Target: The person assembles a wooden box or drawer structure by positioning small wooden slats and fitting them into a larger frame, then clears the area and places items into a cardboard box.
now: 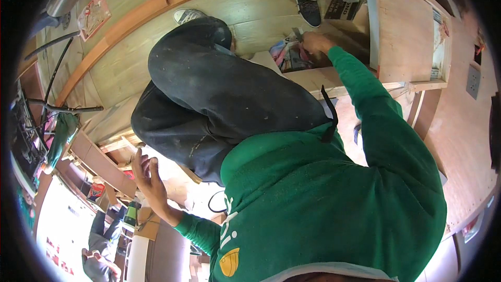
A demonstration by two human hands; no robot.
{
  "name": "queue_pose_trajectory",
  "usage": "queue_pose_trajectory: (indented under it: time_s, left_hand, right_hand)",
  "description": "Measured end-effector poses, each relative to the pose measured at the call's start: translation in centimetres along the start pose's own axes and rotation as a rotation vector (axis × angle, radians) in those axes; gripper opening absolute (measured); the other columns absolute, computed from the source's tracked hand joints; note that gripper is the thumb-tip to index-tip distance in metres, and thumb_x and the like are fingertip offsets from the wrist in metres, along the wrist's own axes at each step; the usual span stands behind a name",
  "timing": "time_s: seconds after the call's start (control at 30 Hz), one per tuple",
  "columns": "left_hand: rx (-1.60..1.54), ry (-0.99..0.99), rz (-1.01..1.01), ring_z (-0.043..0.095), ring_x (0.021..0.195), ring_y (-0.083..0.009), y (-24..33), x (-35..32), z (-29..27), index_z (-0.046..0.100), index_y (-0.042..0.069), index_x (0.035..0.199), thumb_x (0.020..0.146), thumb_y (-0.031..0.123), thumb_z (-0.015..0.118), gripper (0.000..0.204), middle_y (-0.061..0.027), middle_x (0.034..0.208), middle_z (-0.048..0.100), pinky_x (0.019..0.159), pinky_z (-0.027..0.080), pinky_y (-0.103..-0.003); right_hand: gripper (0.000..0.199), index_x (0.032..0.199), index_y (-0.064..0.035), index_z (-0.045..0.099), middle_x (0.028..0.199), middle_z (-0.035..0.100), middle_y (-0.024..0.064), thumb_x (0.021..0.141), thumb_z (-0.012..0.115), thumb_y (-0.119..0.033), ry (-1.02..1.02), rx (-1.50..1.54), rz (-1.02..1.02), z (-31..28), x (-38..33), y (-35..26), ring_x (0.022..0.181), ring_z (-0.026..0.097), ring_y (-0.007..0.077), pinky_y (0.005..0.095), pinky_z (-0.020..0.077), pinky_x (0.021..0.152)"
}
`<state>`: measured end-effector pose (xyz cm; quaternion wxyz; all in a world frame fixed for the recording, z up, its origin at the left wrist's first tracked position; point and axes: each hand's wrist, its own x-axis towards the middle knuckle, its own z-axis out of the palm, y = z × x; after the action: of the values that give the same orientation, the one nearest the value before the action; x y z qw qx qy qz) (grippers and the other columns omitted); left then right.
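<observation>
The right hand (pixel 313 42) reaches into a wooden box (pixel 402 26) at upper right, fingers closed on colourful packets (pixel 289 55). Left hand (pixel 148 177), fingers apart, holds nothing. Leaning so far, the person could overbalance.

— How many hands are in view? 
— Two: a left hand (pixel 147 177) raised with fingers spread, and a right hand (pixel 314 42) reaching into a bundle of coloured items (pixel 290 55).
— Shoes on the wooden floor (pixel 250 10)?
— Two: one grey shoe (pixel 187 15), one dark shoe (pixel 309 8).
— Wooden panels?
— One large plywood board (pixel 404 28).
— Wall sockets?
— One wall socket (pixel 473 81).
</observation>
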<state>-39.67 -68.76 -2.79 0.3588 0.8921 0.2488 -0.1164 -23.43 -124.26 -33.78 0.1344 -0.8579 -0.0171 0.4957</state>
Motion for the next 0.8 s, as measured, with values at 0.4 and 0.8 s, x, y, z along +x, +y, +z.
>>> queue_pose_trajectory:
  time_s: [0.4,0.8]
  left_hand:
    - [-0.092,0.126,-0.146,0.062,0.107,-0.0178,-0.3,-3.1,-2.2,0.060,0.005,0.137,0.095,0.008,0.069,0.043,-0.0096,0.120,0.063,0.095,0.052,-0.032]
    - [-0.190,0.518,-0.280,0.066,0.096,-0.0197,-9.9,-13.5,-3.5,0.062,0.006,0.134,0.097,0.019,0.070,0.040,-0.0112,0.112,0.065,0.084,0.054,-0.034]
  right_hand:
    - [0.038,0.100,0.0061,0.072,0.101,0.072,0.0264,0.091,0.060,-0.029,-0.350,-0.140,-0.256,7.9,8.6,-2.6,0.099,0.071,0.0360,0.0482,0.0540,0.083]
    - [0.036,0.108,0.0047,0.071,0.106,0.073,0.0223,0.095,0.059,-0.027,0.045,-0.499,-0.143,-0.6,8.9,-6.1,0.101,0.071,0.0328,0.0466,0.0543,0.083]
